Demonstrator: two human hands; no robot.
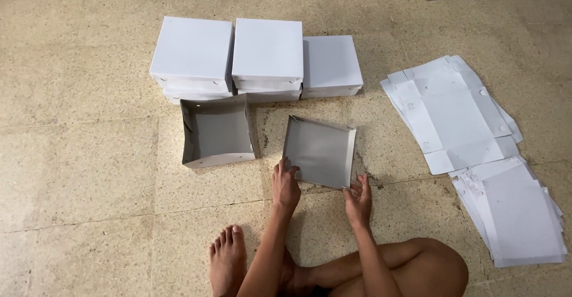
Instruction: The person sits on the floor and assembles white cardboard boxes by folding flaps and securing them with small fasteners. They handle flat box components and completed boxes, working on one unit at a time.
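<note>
Speckled stone floor (89, 154), you seated cross-legged on it. Shallow grey-lined cardboard lid (320, 151) lies open side up just ahead of your knees, tilted a little off square. Judged light, thin-walled, stiff only along the folds; corners would crush if pinched hard, so take it by the rim near the corners.

Left hand (285, 185): fingers curled onto the lid's near-left edge, touching it, not clearly clamped. Right hand (358, 197): palm turned inward at the near-right corner, fingers apart, touching or just short of the rim; can't tell which. Both forearms reach forward from your lap, wrists low.

Outward: open box base (217, 133) just left of the lid. Behind it, closed white boxes (267, 53) in a row, some stacked. Right, flat unfolded box blanks (456, 115) in piles.
</note>
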